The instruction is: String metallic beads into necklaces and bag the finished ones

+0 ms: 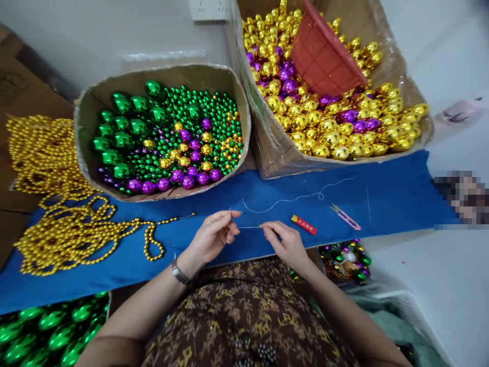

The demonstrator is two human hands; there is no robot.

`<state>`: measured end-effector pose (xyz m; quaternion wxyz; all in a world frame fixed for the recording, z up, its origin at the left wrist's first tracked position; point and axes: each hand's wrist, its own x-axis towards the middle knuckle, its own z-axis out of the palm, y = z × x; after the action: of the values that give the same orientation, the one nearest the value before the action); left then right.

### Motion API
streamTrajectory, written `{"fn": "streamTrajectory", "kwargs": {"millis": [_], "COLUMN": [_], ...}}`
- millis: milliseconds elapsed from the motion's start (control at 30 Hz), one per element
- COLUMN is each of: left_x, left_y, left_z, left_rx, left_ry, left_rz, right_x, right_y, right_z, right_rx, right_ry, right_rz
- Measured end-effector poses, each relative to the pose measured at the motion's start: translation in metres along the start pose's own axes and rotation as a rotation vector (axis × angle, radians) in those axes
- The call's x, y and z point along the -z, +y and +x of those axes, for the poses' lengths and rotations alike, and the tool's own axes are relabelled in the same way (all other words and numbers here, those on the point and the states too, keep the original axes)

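Note:
Between my two hands a short length of thin white thread [250,227] is stretched taut above a blue cloth [214,250]. My left hand [216,234], with a watch at the wrist, pinches one end. The fingertips of my right hand [282,242] grip the other. A longer loose stretch of thread curls over the cloth behind my hands, toward the right. Left of my left hand, a thin strand leads to gold bead strings [72,239] heaped on the cloth. A red packet with a yellow end [303,225] and pink thread snips [346,217] lie right of my right hand.
A carton [162,191] of green, purple and gold beads stands at the back left. Behind to the right, a larger carton [275,148] holds gold and purple beads and a red basket [324,56]. Large green beads [53,321] sit below the table's left side.

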<state>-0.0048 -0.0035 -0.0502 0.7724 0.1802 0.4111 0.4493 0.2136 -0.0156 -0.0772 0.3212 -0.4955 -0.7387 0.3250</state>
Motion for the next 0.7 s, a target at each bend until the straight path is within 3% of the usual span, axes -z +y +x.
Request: {"fn": "streamTrajectory", "kwargs": {"millis": [167, 433, 533, 700], "left_x": [0.012, 0.028, 0.049, 0.076], "left_y": [-0.012, -0.009, -0.004, 0.020], "left_z": [-0.005, -0.011, -0.019, -0.008], "left_rx": [0.048, -0.015, -0.054, -0.532], "left_ry": [0.021, 0.065, 0.139, 0.531], "left_rz": [0.017, 0.092, 0.495, 1.461], "right_x": [-0.005, -0.002, -0.008, -0.018], "right_y": [0.003, 0.005, 0.006, 0.008], "right_z": [-0.003, -0.003, -0.004, -0.004], "right_rx": [0.073, 0.118, 0.209, 0.308], "right_ry": [-0.031, 0.061, 0.036, 0.035], "right_rz": [-0.036, -0.082, -0.147, -0.271]}}
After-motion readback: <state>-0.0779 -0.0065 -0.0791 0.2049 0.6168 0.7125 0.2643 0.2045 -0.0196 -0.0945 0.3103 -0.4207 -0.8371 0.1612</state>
